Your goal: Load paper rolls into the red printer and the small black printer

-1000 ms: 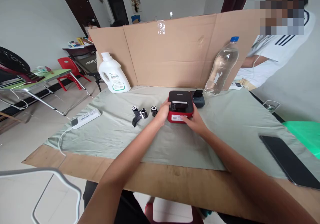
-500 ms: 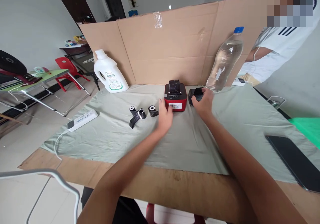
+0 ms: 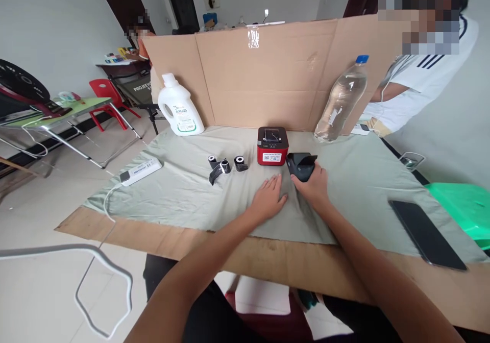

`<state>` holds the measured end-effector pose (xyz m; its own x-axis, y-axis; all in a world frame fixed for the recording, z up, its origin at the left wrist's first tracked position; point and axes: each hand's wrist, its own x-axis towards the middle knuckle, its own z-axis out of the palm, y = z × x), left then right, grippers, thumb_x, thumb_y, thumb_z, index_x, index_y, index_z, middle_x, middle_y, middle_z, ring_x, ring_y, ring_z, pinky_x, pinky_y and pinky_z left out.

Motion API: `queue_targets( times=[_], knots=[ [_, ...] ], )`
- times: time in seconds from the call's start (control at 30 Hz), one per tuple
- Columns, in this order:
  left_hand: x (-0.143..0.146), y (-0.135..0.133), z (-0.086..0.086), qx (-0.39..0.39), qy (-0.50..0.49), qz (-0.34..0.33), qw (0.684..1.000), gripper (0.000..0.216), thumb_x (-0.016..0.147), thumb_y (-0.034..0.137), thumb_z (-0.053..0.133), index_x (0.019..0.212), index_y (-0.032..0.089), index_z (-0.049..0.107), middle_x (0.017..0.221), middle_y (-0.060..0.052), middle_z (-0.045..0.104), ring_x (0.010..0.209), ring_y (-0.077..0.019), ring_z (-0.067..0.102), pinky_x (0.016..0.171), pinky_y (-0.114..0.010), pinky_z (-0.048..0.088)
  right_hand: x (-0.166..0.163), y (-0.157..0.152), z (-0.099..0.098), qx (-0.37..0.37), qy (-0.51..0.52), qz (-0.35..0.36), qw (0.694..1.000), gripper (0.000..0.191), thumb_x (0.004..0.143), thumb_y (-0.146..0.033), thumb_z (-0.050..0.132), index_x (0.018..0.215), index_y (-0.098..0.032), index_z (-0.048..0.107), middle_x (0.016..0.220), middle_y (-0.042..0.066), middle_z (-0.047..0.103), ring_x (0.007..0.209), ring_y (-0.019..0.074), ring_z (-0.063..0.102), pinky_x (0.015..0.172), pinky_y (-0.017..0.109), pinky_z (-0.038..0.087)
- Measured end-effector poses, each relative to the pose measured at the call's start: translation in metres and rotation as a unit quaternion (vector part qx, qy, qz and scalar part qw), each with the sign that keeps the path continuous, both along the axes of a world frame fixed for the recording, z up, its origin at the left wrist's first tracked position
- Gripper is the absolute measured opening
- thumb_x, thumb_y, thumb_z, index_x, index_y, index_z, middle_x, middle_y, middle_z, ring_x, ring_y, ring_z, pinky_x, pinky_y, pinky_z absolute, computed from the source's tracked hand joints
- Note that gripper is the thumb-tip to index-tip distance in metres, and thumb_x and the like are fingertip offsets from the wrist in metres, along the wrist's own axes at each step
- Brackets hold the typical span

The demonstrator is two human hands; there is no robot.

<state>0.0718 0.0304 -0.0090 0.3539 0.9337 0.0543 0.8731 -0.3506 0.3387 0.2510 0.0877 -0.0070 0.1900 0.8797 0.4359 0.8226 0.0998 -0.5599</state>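
Observation:
My right hand is wrapped round the right side of a small black box-shaped device, which has a dark flap or strip at its top. The device rests on the cloth at the front right of a red and black printer. Black film shows on the printer's top. In front of the printer, my left hand lies flat on the cloth, fingers stretched out and nothing in them. Left of the printer are several small rolls of black film, with loose ends trailing.
A cardboard screen stands behind a white jug and a clear water bottle. A power strip lies left, a phone right. A person in a white shirt is behind the screen's right end.
My right hand has brought the black device towards me, in front of the printer's right side. My left hand has left the printer's side and come down onto the cloth. The view has shifted.

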Motion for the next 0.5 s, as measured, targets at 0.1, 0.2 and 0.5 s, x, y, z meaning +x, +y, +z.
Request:
queue_targets(
  times=[0.1,0.2,0.5],
  knots=[
    [-0.007,-0.016,0.001,-0.003,-0.020,-0.008,1.000,0.077,0.105,0.044,0.038,0.167,0.007,0.012,0.172,-0.017,0.029,0.162,-0.0249,0.024,0.133,-0.043,0.021,-0.001,-0.058,-0.007,-0.011,0.004,0.030,0.999,0.097,0.073,-0.055,0.071,0.149,-0.003,0.041,0.130,0.028,0.057,0.124,0.0416,0.052,0.108,0.056,0.043],
    [-0.011,-0.030,0.004,-0.007,-0.044,-0.034,0.998,0.069,0.107,0.039,0.035,0.168,0.018,0.013,0.173,-0.011,0.027,0.163,-0.0235,0.022,0.133,-0.046,0.019,-0.008,-0.098,-0.011,-0.022,-0.002,0.030,0.999,0.097,0.076,-0.057,0.070,0.149,-0.001,0.040,0.128,0.028,0.057,0.122,0.0423,0.053,0.107,0.058,0.043],
    [-0.005,-0.036,0.002,-0.042,-0.082,-0.057,0.994,0.069,0.102,0.023,0.032,0.168,0.015,0.012,0.173,-0.010,0.028,0.162,-0.0236,0.024,0.134,-0.049,0.018,-0.009,-0.118,-0.010,0.006,-0.099,0.033,0.994,0.098,0.081,-0.064,0.067,0.147,0.003,0.038,0.121,0.028,0.058,0.115,0.0412,0.053,0.101,0.056,0.047]
  ],
)
